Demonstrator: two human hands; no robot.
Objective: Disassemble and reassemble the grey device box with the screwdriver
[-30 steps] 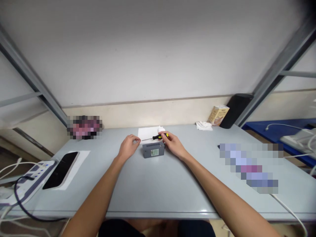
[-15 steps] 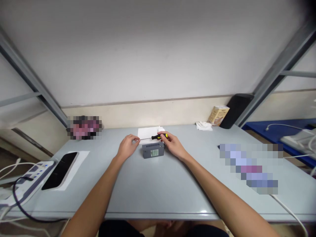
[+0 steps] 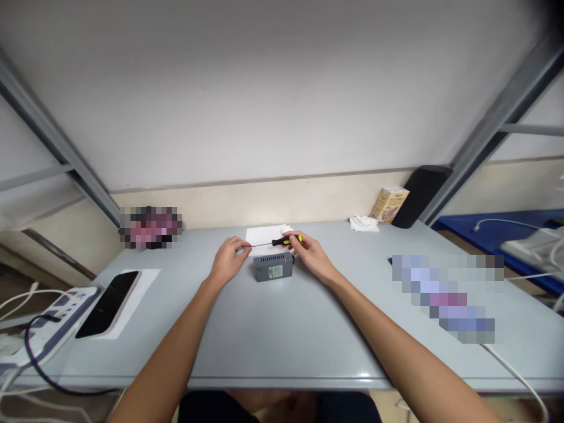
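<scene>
Holding a screwdriver, right hand curled on its handle; left hand pinching, apparently, its tip

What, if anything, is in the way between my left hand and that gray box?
Nothing visible stands between your left hand and the gray box. The screwdriver in your right hand reaches toward your left fingers, but its shaft shows beyond the box's far edge.

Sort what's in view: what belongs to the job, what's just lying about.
Job:
screwdriver, in the right hand, left hand at its tip
box, close by, likely
sheet behind the box, perhaps

Lying about:
phone
power strip
tissue
carton
black cylinder
</scene>
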